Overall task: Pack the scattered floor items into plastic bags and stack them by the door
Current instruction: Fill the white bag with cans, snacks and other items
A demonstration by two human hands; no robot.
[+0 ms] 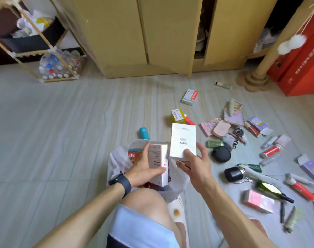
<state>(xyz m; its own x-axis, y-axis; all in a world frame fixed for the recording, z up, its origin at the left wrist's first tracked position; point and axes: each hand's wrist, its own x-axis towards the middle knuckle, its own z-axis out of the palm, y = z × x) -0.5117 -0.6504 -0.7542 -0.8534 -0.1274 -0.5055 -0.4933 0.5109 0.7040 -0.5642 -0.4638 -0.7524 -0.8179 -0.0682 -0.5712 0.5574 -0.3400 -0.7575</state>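
Observation:
My left hand (145, 169) grips a narrow white box (157, 163) upright over a white plastic bag (117, 161) that lies open on the floor by my knee. My right hand (197, 167) holds a larger flat white box (183, 140), thumb on top and fingers beneath, just right of the bag. Coloured packets show inside the bag. Scattered to the right lie a black round case (221, 154), a green glass bottle (270, 190), a pink box (258, 203), red tubes and several small boxes. A teal bottle (143, 133) lies behind the bag.
Yellow cupboard doors (143, 33) stand ahead. A wooden rack (36, 42) with plastic bottles is at the back left. A turned wooden post (256, 76) and red cartons (299, 65) stand at the back right. Grey floor tiles spread to the left.

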